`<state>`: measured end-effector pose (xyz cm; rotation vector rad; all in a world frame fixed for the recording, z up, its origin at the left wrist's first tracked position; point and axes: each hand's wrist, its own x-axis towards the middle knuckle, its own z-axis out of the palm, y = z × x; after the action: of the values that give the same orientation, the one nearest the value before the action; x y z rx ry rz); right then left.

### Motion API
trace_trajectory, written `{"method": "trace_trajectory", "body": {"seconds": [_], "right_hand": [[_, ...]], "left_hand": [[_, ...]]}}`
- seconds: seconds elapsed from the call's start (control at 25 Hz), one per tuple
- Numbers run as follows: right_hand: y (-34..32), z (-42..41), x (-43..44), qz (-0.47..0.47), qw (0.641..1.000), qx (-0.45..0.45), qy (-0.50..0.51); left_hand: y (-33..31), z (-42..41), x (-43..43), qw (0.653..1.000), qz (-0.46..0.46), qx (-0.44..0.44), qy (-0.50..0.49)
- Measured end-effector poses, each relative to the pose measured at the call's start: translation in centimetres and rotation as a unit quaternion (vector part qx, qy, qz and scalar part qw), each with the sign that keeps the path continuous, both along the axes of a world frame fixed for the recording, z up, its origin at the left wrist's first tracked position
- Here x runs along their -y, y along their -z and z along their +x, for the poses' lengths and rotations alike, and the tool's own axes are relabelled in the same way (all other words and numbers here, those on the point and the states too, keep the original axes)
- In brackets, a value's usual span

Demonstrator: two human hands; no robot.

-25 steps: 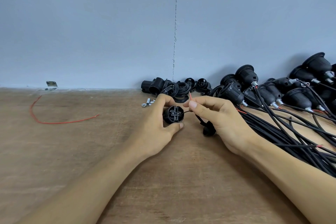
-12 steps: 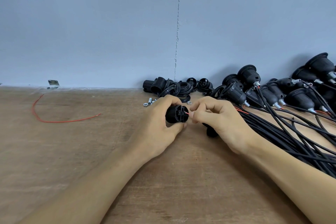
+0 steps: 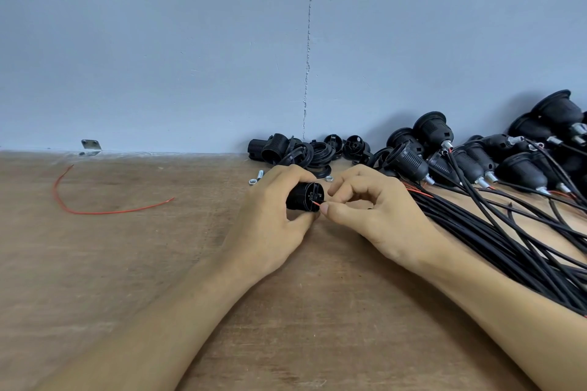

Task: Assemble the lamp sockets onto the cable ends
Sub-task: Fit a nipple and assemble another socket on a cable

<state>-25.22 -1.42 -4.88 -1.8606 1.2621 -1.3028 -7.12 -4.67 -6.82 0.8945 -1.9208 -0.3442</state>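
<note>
My left hand (image 3: 270, 219) grips a black lamp socket core (image 3: 305, 196) just above the wooden table, its terminal end turned toward my right hand. My right hand (image 3: 374, 216) pinches a thin red wire (image 3: 316, 204) between thumb and forefinger, the wire's tip touching the socket's terminal face. The cable behind that wire is hidden under my right palm. A bundle of black cables (image 3: 495, 232) with fitted sockets (image 3: 409, 162) lies to the right.
Loose black socket shells and rings (image 3: 295, 152) lie against the grey wall. Small metal screws and nuts (image 3: 255, 178) sit beside them. A loose red wire (image 3: 95, 209) curls on the wooden table (image 3: 127, 263) at left, near a metal bracket (image 3: 91, 147).
My right hand has closed in on the socket, bringing the red wire's tip to its terminal face. My left hand turned the socket's end toward the right.
</note>
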Motion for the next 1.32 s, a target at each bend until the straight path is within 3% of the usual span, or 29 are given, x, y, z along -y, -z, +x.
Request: {"method": "trace_trajectory", "body": {"seconds": [0.4, 0.72, 1.32], "right_hand": [[-0.03, 0.12, 0.1, 0.0, 1.0, -0.018, 0.021], [-0.12, 0.1, -0.13, -0.007, 0.999, -0.023, 0.036], [-0.12, -0.28, 0.26, 0.042, 0.998, -0.037, 0.01]], "left_hand": [[-0.06, 0.02, -0.02, 0.999, -0.033, 0.02, -0.001], [-0.03, -0.03, 0.02, 1.0, 0.0, 0.009, -0.01], [0.45, -0.05, 0.37, 0.996, -0.079, 0.033, 0.001]]}}
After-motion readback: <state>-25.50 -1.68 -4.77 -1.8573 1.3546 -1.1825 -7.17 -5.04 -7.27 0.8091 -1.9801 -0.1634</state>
